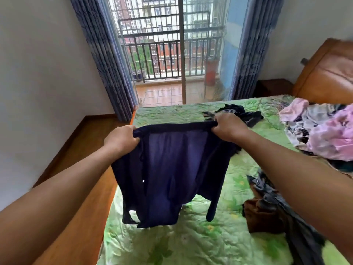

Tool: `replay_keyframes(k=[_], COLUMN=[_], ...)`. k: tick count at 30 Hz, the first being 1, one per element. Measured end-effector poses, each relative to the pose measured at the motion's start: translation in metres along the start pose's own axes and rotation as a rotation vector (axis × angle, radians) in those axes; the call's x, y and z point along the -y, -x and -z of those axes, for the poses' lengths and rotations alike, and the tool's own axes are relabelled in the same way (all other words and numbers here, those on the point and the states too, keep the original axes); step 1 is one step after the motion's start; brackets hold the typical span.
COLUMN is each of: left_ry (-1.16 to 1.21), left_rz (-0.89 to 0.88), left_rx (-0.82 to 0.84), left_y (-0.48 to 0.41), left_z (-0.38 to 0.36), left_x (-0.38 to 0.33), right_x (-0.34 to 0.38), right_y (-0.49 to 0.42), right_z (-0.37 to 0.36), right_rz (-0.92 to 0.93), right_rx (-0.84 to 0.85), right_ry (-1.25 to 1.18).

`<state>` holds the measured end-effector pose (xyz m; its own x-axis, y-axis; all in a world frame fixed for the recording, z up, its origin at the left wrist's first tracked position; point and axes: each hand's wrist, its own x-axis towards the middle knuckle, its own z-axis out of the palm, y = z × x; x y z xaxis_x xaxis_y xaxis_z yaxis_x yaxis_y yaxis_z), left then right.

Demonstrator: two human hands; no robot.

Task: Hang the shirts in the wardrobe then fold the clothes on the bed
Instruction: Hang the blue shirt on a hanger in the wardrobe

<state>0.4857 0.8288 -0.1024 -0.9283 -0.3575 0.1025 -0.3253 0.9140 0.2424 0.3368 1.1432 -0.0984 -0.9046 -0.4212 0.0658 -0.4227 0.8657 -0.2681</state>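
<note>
A dark navy garment (172,169) hangs in the air over the bed (191,245), stretched between both hands. My left hand (121,139) grips its top left corner and my right hand (228,127) grips its top right corner. The cloth hangs down flat, with a sleeve or strap dangling at the lower right. Its lower edge floats just above the green floral bedsheet.
A dark crumpled garment (240,113) lies on the bed behind my right hand. A pink and grey pile of clothes (321,129) sits at the right, and dark and brown clothes (271,203) at the lower right. Wooden floor at left; balcony door and curtains ahead.
</note>
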Motion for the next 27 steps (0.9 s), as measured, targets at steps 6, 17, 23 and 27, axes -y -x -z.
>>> replay_keyframes(k=[6,17,23,27], left_ry=[0.168,0.278,0.406,0.369], left_rz=[-0.277,-0.923,-1.155,-1.294], left_rx=[0.099,0.283,0.389,0.425], left_y=[-0.011,0.095,0.184,0.243], left_z=[-0.044,-0.073,-0.078,-0.087], left_x=[-0.086,-0.297,-0.411,-0.472], right_x=[-0.056,-0.121,-0.147,-0.162], right_y=[0.091,0.337,0.468,0.539], right_z=[0.012,0.071,0.090,0.093], right_rz=[-0.298,-0.813,-1.055,-1.192], right_rx=[-0.042,-0.354,-0.451,-0.519], right_ry=[-0.051,-0.091,-0.086,-0.082])
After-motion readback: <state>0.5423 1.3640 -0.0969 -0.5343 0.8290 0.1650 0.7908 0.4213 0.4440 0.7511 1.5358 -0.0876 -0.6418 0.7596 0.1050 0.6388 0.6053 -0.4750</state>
